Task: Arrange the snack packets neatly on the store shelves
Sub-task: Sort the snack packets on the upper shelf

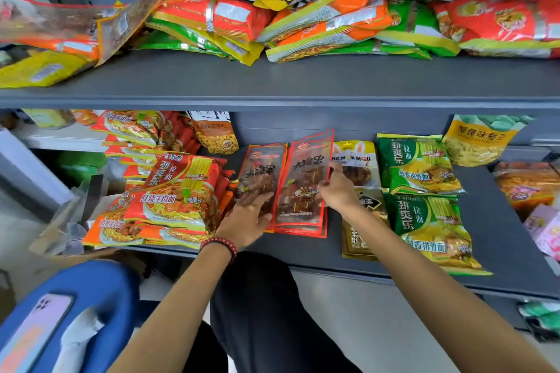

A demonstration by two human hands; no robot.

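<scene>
Head view: both arms reach forward to the grey metal lower shelf (500,230).
Left hand (247,216): fingers spread, flat on red-edged clear skewer packet (260,171).
Right hand (336,189): pinches edge of adjoining red-edged packet stack (304,191).

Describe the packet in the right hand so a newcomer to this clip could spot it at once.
Mid-way along the lower grey shelf, two stacks of clear, red-edged skewer packets lie side by side. The right hand grips the right stack's top packet by its right edge; it reaches farther back than the left stack, which the left hand touches.
</scene>
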